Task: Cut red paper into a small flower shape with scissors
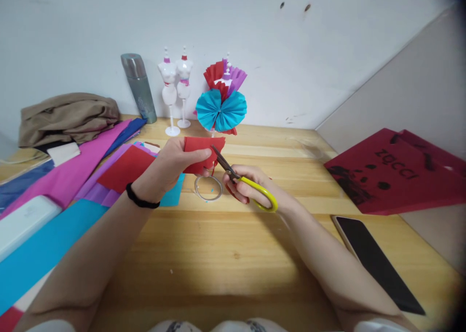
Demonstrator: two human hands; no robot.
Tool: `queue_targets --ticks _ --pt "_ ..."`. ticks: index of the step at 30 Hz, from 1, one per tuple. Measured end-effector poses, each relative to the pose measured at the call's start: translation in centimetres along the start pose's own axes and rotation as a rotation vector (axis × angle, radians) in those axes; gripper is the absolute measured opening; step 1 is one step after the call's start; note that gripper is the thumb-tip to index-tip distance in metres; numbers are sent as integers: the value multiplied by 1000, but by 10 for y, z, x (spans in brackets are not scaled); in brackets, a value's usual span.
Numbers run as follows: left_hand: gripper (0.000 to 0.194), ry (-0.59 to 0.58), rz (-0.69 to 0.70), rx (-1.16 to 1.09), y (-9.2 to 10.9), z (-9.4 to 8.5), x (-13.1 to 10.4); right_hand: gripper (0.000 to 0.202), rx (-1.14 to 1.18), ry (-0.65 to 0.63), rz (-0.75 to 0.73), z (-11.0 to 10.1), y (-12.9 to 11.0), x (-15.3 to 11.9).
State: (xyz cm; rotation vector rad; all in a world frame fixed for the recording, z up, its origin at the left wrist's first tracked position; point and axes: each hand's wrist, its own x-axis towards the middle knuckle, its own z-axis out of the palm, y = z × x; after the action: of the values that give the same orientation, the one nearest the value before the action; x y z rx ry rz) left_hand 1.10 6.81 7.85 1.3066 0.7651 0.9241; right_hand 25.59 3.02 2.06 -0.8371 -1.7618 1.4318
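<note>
My left hand [178, 157] pinches a small folded piece of red paper [198, 162], thumb on top and fingers beneath. My right hand [247, 181] grips yellow-handled scissors [227, 166], their dark blades reaching up and left to the red paper. The blade tips lie over or against the paper's right part; whether they are cutting it I cannot tell. On the table below the paper lies a clear ring, perhaps a roll of tape [208, 188]. Behind stands a mini mannequin dressed in pleated red, purple and blue paper [221, 109].
Two bare white mannequins [169, 91] and a grey flask [139, 89] stand along the wall. Coloured paper sheets [69, 235], a white box-like object [29, 223] and brown cloth [69, 118] fill the left. At right are a phone [378, 261] and a red bag [393, 172].
</note>
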Motion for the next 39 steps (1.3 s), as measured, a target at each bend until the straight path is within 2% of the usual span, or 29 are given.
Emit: queue_targets --ticks 10,26,32,35,39 --pt "29 -21 19 23 0 -2 -1 51 59 -45 -39 -5 6 -1" --pt "22 -86 -4 86 4 -7 -2 51 44 -60 -3 -9 7 -4" --pt "21 -64 -33 136 6 -6 -2 51 49 -72 16 -10 5 -4" --pt "15 -48 -72 119 7 -6 -3 50 54 -77 16 -11 6 -4" --pt "18 -47 -94 93 6 -8 -2 49 50 -85 13 -11 7 -4"
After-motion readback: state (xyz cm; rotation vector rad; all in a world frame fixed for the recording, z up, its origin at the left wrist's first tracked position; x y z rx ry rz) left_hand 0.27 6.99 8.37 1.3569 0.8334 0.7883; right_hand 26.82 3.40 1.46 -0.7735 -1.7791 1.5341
